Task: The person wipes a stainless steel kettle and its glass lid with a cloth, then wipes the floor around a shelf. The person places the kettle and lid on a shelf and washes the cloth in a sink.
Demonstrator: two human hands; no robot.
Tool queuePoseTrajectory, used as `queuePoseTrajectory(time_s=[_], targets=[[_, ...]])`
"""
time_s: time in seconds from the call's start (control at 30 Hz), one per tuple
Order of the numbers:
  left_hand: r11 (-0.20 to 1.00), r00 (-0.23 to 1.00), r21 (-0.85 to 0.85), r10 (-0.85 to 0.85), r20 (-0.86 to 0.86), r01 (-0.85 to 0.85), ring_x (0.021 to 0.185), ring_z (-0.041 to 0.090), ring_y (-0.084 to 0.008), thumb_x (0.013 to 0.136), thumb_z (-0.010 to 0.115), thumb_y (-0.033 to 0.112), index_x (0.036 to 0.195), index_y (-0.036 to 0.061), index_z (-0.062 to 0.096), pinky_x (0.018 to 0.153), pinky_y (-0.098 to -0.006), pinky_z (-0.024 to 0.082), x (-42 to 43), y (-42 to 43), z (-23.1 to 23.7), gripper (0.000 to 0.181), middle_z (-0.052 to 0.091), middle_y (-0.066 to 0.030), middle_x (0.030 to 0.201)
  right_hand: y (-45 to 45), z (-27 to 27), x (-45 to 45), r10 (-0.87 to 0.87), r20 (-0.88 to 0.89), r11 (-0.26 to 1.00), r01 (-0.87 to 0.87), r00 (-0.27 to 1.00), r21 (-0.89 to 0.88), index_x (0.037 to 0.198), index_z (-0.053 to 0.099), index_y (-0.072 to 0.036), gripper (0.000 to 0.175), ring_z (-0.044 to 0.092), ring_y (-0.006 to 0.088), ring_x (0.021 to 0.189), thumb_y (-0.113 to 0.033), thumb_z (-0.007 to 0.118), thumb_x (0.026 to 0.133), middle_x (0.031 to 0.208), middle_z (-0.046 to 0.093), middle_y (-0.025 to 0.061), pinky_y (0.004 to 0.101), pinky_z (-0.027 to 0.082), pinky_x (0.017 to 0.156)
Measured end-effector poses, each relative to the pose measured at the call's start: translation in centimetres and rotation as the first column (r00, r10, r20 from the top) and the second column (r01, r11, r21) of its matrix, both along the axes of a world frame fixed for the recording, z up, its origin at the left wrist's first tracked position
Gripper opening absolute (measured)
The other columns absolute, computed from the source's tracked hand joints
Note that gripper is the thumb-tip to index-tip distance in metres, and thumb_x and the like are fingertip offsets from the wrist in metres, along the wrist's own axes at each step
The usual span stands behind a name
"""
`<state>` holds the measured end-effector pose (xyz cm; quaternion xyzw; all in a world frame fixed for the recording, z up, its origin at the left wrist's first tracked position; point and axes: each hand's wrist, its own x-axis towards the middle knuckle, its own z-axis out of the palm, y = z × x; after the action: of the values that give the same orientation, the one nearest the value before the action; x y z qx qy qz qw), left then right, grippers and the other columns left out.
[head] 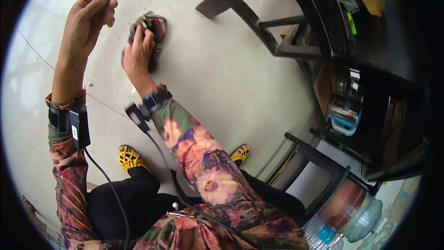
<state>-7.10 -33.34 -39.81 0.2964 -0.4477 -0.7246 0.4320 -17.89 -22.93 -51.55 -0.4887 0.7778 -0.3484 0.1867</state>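
My right hand (pixel 138 50) is on a bunched, dark red, black and grey cloth (pixel 159 29) with frayed edges. Its fingers press into the cloth, which lies against the pale tiled floor (pixel 222 90). To the left, my left hand (pixel 92 15) is raised with its fingers curled and thumb against the index finger. Nothing shows in its grasp. The cloth and right hand are slightly blurred. Small dark crumbs lie on the floor around the cloth, and a brownish bit (pixel 91 84) is near my left wrist.
At the right stands dark wooden furniture (pixel 291 50), its legs reaching the floor. A metal container with a blue-and-white handle (pixel 343 121) sits on a lower shelf. Large clear plastic bottles (pixel 360 220) stand at lower right. Cables hang from both wrist devices. My yellow shoes (pixel 130 158) are below.
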Motion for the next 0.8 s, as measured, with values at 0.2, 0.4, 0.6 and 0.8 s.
queuePoseTrajectory(time_s=[0.2, 0.4, 0.6, 0.8], targets=[[0.995, 0.996, -0.047, 0.091, 0.015, -0.09, 0.064, 0.06, -0.0054, 0.101, 0.054, 0.013, 0.116, -0.0004, 0.067, 0.06, -0.0192, 0.052, 0.3, 0.0, 0.6, 0.023, 0.068, -0.0036, 0.086, -0.2, 3.1, -7.8, 0.154, 0.122, 0.937, -0.106, 0.98, -0.333, 0.144, 0.041, 0.004, 0.065, 0.041, 0.0422, 0.121, 0.0, 0.052, 0.08, 0.132, 0.042, 0.0239, 0.0492, 0.032, 0.107], [0.997, 0.99, 0.014, 0.072, 0.118, -0.074, 0.061, 0.057, -0.0067, 0.1, 0.054, 0.012, 0.107, 0.0011, 0.067, 0.055, -0.0195, 0.048, -0.1, 1.2, -0.2, 0.019, 0.066, -0.0028, 0.08, 13.9, 2.2, -17.4, -0.16, -0.381, 0.977, 0.201, 0.91, 0.07, 0.149, 0.041, -0.006, 0.064, 0.044, 0.0394, 0.117, -0.011, 0.059, 0.088, 0.143, 0.042, 0.0183, 0.0515, 0.035, 0.1], [0.98, 0.805, -0.167, 0.011, 0.593, 0.11, 0.072, 0.061, -0.0138, 0.089, 0.065, 0.008, 0.101, 0.0036, 0.069, 0.063, -0.0261, 0.05, -1.4, 3.4, -2.2, 0.013, 0.067, -0.0069, 0.086, 6.2, -0.7, -20.3, -0.054, -0.526, 0.953, 0.2, 0.849, 0.226, 0.146, 0.043, -0.012, 0.059, 0.048, 0.0406, 0.113, -0.017, 0.061, 0.091, 0.144, 0.044, 0.0151, 0.0517, 0.036, 0.098], [0.753, -0.017, -0.089, 0.132, 0.991, 0.652, 0.144, 0.031, -0.0336, 0.069, 0.088, 0.02, 0.148, 0.0115, 0.041, 0.118, -0.0476, 0.029, -3.1, 6.5, -4.7, 0.092, 0.034, -0.0185, 0.155, 1.5, -1.4, -30.4, -0.164, -0.33, 0.96, 0.073, 0.93, -0.271, 0.121, 0.059, 0.002, 0.036, 0.058, 0.0391, 0.1, -0.004, 0.056, 0.086, 0.117, 0.061, 0.0225, 0.0493, 0.045, 0.091]])
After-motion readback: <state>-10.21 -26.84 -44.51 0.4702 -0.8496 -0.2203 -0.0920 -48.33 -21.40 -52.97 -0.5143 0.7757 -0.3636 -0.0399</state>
